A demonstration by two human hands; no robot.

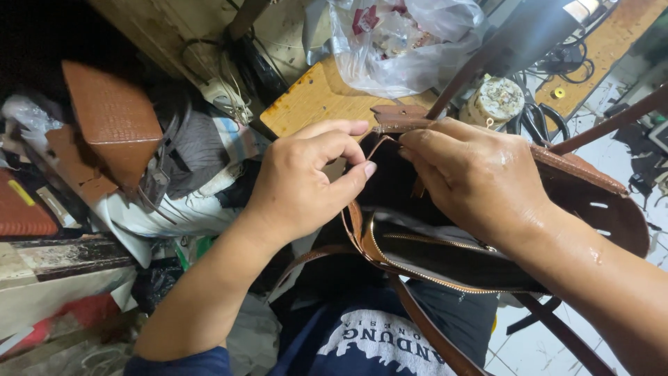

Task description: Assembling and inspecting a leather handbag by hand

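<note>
A: Cluttered workshop, wooden desk [313, 101] ahead. Where's the bag?

B: The brown bag [445, 257] lies on the lap, long axis left-right. Left hand [306, 181] and right hand [473, 177] both pinch its top rim, equally near.

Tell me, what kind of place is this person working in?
Probably a small leather-bag workshop. Both hands, left hand and right hand, work on a brown leather bag with a gold zipper; brown leather pieces and scissors lie around.
</note>
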